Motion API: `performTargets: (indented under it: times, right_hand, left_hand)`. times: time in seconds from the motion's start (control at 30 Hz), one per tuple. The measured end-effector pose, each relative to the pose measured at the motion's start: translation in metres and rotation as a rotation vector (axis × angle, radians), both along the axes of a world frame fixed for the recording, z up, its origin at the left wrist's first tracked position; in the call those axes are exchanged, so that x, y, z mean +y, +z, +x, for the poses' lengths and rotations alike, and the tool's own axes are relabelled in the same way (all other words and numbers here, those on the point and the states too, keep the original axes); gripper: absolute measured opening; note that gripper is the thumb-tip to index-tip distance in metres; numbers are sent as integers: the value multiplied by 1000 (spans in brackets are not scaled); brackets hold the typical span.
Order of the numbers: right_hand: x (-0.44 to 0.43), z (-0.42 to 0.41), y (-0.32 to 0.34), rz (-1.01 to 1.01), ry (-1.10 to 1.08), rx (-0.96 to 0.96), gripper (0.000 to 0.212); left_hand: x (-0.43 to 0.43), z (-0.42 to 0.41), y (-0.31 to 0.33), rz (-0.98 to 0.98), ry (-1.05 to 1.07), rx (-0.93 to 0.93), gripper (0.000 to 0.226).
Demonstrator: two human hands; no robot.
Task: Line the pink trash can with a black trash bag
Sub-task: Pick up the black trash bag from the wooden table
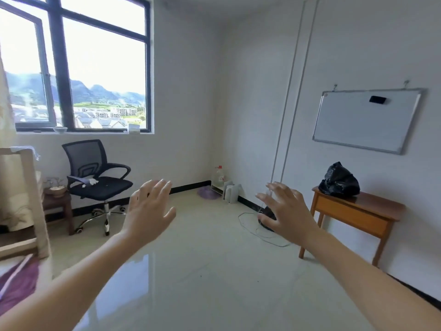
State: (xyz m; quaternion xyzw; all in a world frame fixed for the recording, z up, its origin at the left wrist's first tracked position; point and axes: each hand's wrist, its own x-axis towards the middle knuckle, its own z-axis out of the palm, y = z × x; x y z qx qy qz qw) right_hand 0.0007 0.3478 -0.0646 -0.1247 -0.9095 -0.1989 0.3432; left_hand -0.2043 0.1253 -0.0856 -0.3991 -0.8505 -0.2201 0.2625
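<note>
Both forearms are bare, without sleeves, and both hands wear no gloves.

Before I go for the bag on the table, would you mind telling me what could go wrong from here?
1. A thin cable loops loose on the floor between you and the table; a foot might catch it.
2. The black bag sits crumpled, so it may need untangling; both the left hand and right hand are open and empty.
3. No pink can is in view, so you may have to search for it.

Our two bare arms stretched forward, our left hand [149, 207] raised with palm facing away, fingers spread and empty, our right hand [287, 211] likewise lifted, fingers splayed, holding nothing
</note>
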Motion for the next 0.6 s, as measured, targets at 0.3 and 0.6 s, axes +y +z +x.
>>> performTargets:
  times: [0.3, 0.6]
  right_hand:
    - [79, 7, -70, -140, -120, -174, 46]
    - [201, 34, -61, -132, -160, -188, 41]
  left_hand:
    - [97, -11, -68, -154, -169, -197, 71]
    - [243, 13, -69, -151, -230, -173, 62]
